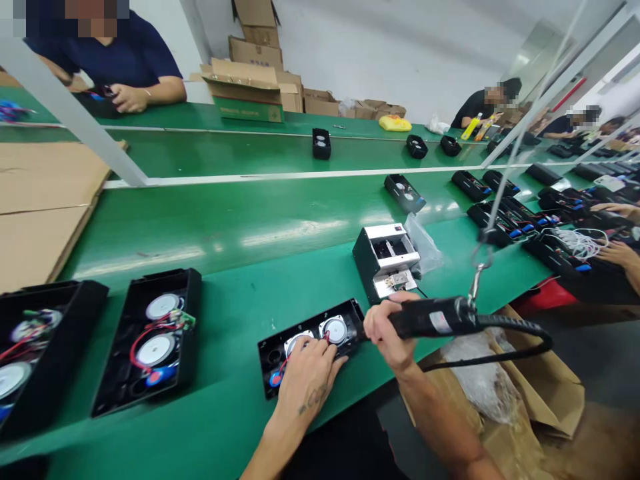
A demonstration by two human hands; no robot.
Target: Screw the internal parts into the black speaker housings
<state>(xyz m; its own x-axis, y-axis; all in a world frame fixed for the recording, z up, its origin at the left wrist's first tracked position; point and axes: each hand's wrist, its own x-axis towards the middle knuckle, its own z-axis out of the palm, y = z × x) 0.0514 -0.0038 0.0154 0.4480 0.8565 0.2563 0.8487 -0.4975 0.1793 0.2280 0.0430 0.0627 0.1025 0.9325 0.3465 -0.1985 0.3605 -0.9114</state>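
A black speaker housing [273, 357] lies tilted on the green work surface, with two round silver-and-white speakers, red wires and a blue-red part inside. My left hand [307, 367] is closed over its near side, fingertips by the wires and the speakers. My right hand [390, 330] is wrapped round a black electric screwdriver [430, 318], held nearly level and hung from a metal hook. Its tip points at the right end of the housing; whether it touches anything there is hidden. Behind the housing stands a white-and-black screw feeder [387, 257].
Two more wired housings, one a speaker housing [155, 333], stand at the left. A cardboard sheet [45, 193] lies beyond them. A clear plastic bag [423, 243] adjoins the feeder. Several housings and co-workers' hands are at the right. The screwdriver's cable [520, 327] loops above open cartons.
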